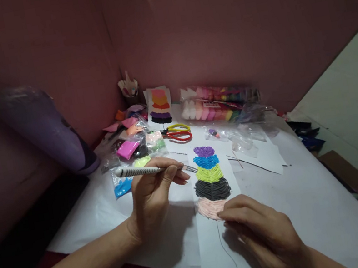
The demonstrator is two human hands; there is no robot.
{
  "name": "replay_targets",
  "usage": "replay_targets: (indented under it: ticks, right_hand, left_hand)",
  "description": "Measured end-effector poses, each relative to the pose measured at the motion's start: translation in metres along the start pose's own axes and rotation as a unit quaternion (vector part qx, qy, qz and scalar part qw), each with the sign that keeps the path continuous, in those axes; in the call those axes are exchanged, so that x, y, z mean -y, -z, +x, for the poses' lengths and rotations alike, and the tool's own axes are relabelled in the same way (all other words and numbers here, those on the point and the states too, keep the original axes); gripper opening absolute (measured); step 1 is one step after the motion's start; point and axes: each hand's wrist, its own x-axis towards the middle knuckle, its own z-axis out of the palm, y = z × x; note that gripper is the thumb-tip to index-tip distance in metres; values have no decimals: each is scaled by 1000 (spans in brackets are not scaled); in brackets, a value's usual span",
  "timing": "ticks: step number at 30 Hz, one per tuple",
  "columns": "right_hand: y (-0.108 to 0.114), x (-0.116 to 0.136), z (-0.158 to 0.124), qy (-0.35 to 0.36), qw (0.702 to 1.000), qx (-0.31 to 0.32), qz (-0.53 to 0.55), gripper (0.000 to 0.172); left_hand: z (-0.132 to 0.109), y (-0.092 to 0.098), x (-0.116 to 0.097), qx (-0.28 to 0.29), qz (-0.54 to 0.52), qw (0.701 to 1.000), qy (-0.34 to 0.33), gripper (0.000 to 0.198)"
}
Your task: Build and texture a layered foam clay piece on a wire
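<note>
My left hand (153, 187) is closed around a small fork (140, 171) with a white, dark-patterned handle. Its tines point right, beside the yellow-green band of a clay feather (209, 174) on a white paper strip (213, 257). The feather has textured bands: purple, blue, yellow-green, black and, lowest, pale pink. My right hand (265, 229) is closed, thumb and fingertips together at the lower right edge of the pale pink clay (209, 209). Anything between those fingertips is hidden. A thin drawn line (228, 252) runs down the paper below the clay.
Scissors (179, 133) with red and yellow handles lie behind the feather. Clay packets (129, 150) are heaped at left. A finished-looking feather card (160, 105) leans at the back, near bagged clay (209, 109). A purple wrapped roll (43, 130) stands left; a toothpick (237, 159) lies right.
</note>
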Motion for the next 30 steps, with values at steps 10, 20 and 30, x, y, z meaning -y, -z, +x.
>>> replay_targets:
  ticks: [10, 20, 30]
  right_hand:
    - [-6, 1, 2, -7, 998, 4, -69, 27]
    - [-7, -2, 6, 6, 997, 10, -70, 24]
    - [-10, -2, 5, -26, 997, -2, -76, 14]
  left_hand:
    - [1, -2, -3, -3, -6, 1000, -8, 9]
    - [-1, 0, 0, 2, -9, 1000, -21, 11]
    - [-2, 0, 1, 5, -5, 1000, -19, 11]
